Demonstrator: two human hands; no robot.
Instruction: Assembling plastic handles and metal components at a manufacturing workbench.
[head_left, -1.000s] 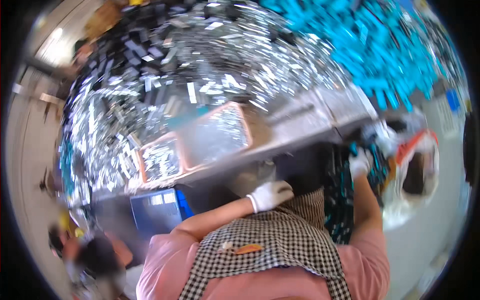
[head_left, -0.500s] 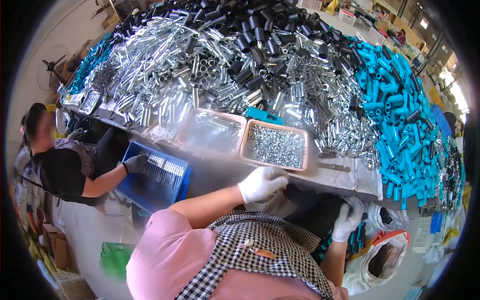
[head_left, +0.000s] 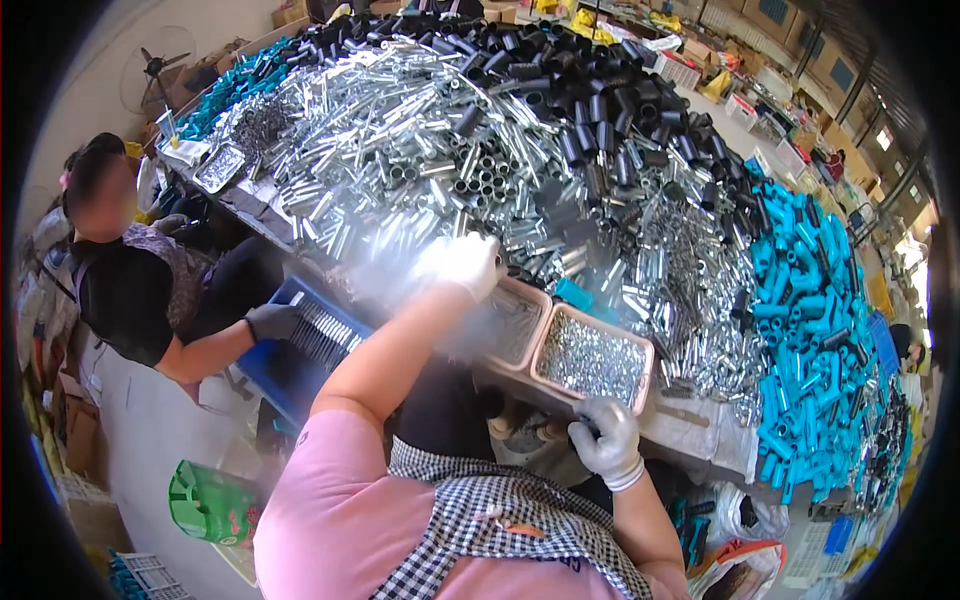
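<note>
Across the pale-covered counter (head_left: 700,440) lie three main heaps, their pieces too many to count: smooth silver metal tubes (head_left: 400,170), stubby round black sleeves (head_left: 605,135) and glossy, bent teal pieces (head_left: 805,330). Over the near side of the tubes reaches the white-gloved left hand (head_left: 455,268), fingers bent (it is blurred, so I cannot tell whether they pinch a tube). Two peach trays (head_left: 650,365) sit side by side, one full of tiny shiny bits (head_left: 590,355); just beside its near rim is the gloved right hand (head_left: 607,440), fingers curled inward, their grip unclear. One co-worker's grey-gloved hand (head_left: 275,322) is at one blue crate (head_left: 275,375) of slim metal rods (head_left: 330,325).
</note>
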